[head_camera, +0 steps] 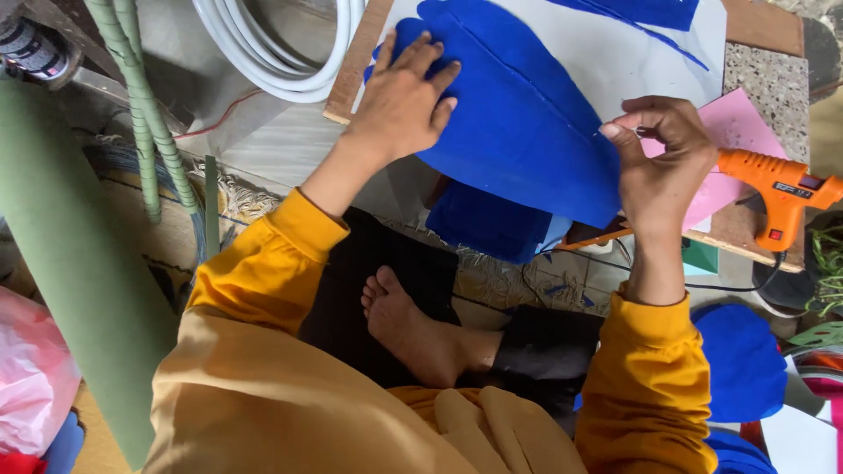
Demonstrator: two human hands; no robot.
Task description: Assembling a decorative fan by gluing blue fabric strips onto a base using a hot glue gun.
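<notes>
Felt (527, 140), one large blue sheet with a seam line down it, lies on the white paper (641, 66) that covers the desk (351, 75), its lower edge hanging past the desk's near rim. Far left of the felt stand one green roll (66, 272) and two green-wrapped stems (145, 123); one pink bag (31, 373) sits below the roll. Up and left of the felt lies one coil of white tube (281, 61).

On the felt's left part the left hand (399, 105) rests flat, fingers (421, 57) spread and straight, pressing down, gripping nothing. At the felt's right edge the right hand (659, 162) pinches, fingers (619, 132) curled shut against the thumb; what they pinch is too small to tell. Just right of that hand lie one pink sheet (746, 132) and one orange glue gun (777, 189), near the desk's right rim.

Below the felt a second blue piece (487, 224) hangs off the edge, and a third (742, 360) lies lower right. Bare paper stays open above the felt.
</notes>
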